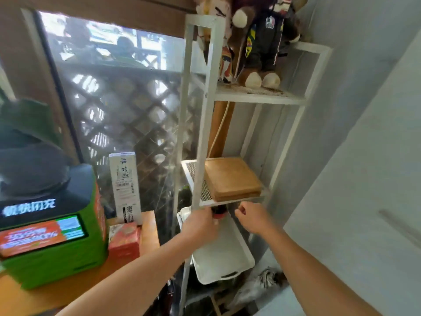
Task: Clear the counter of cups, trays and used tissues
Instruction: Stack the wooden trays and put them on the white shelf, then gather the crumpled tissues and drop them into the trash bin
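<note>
White metal shelf rack (206, 115) right of centre, mesh shelves. Plush toys (255, 39) on top shelf, upper right of frame. Wooden cutting boards (232, 179) stacked on middle shelf. Green machine (52, 238) with lit screen at lower left, on wooden counter (68, 293). Red-orange box (124, 239) just beside machine. Tall white carton (125, 188) upright behind red-orange box. Window (118, 92) with lattice fence outside, upper left. Grey wall (364, 110) at right.
</note>
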`<action>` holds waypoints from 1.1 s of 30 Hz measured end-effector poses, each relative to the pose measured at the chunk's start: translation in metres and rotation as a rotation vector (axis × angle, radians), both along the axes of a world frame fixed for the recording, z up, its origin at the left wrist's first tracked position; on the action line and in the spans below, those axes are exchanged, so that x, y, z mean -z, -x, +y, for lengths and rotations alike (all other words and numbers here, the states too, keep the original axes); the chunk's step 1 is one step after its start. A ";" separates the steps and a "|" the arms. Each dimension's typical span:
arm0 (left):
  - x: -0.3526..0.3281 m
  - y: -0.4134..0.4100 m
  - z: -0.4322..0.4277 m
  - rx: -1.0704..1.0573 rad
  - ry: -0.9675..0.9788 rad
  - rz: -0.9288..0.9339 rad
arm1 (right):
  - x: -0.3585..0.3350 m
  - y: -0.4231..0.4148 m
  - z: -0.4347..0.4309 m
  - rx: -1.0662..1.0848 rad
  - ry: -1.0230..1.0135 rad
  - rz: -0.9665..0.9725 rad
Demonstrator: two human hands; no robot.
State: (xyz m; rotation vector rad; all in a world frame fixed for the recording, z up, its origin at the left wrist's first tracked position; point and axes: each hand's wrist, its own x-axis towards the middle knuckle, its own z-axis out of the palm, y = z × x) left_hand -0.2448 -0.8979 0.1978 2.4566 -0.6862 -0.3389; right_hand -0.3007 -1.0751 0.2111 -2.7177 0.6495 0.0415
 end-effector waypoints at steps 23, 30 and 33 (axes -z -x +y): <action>0.074 0.084 0.555 -0.595 -0.299 0.144 | 0.094 0.004 0.533 -0.712 -0.129 0.296; 0.077 0.036 0.578 -0.618 -0.345 0.118 | 0.105 -0.054 0.567 -0.739 -0.130 0.271; 0.079 0.007 0.586 -0.630 -0.369 0.115 | 0.110 -0.081 0.582 -0.750 -0.145 0.256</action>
